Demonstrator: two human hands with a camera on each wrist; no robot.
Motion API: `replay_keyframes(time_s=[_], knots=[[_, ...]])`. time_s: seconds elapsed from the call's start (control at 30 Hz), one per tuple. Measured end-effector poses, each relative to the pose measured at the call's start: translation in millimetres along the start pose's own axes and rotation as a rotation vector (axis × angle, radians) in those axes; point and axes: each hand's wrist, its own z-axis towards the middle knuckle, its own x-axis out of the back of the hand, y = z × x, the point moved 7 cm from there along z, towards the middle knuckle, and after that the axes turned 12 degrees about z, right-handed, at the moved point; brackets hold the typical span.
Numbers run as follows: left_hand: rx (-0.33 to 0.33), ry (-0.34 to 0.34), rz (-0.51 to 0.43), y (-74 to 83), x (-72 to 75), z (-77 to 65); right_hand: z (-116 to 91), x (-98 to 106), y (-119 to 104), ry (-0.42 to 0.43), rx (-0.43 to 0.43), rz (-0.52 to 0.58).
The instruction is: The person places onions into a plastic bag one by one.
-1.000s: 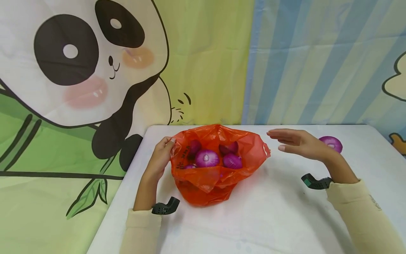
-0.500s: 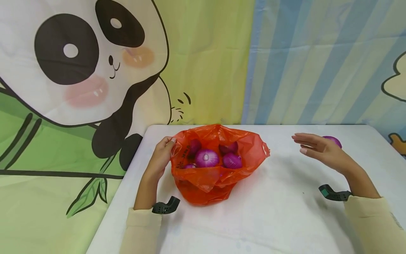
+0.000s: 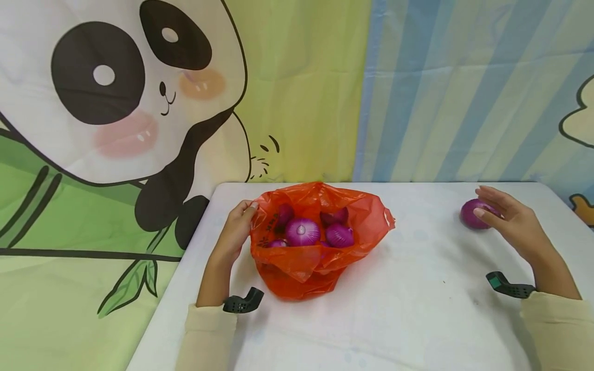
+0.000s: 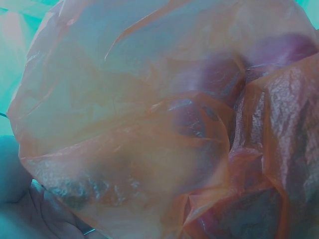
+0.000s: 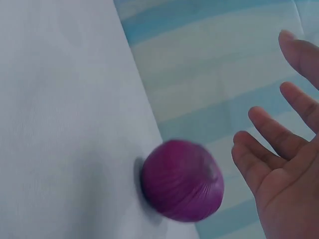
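Note:
A red plastic bag (image 3: 297, 283) stands with its mouth spread wide in the middle of the table. Several purple onions (image 3: 302, 232) lie inside it. My left hand (image 3: 235, 226) pinches the bag's left rim between thumb and fingers; the left wrist view is filled by the thin film of the bag (image 4: 124, 114), with onions showing dimly through it. At the far right, one loose onion (image 3: 473, 214) sits on the table. Beside it my right hand (image 3: 515, 221) is spread, thumb and fingers apart. In the right wrist view a gap shows between that onion (image 5: 182, 181) and the fingers.
The white table (image 3: 408, 309) ends at a straight back edge. Right behind it hangs a cloth backdrop (image 3: 301, 93) with a panda print on the left and blue stripes on the right. Both wrists wear a dark camera band (image 3: 510, 286).
My right hand has moved right, away from the bag, to the loose onion, and its fingers have spread. The left hand and the bag have stayed in place.

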Motion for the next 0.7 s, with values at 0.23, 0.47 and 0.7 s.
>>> replay_keyframes(time_s=[0.23, 0.47, 0.7], knots=[[-0.006, 0.010, -0.001, -0.1, 0.5, 0.8, -2.2, 10.9, 21.1, 0.054, -0.030, 0.029], [-0.008, 0.011, -0.009, -0.3, -1.1, 2.8, -3.2, 22.3, 27.9, 0.186, -0.040, 0.044], [-0.015, 0.017, -0.020, 0.7, -2.3, 2.2, -0.3, 17.3, 51.6, 0.078, -0.220, -0.017]])
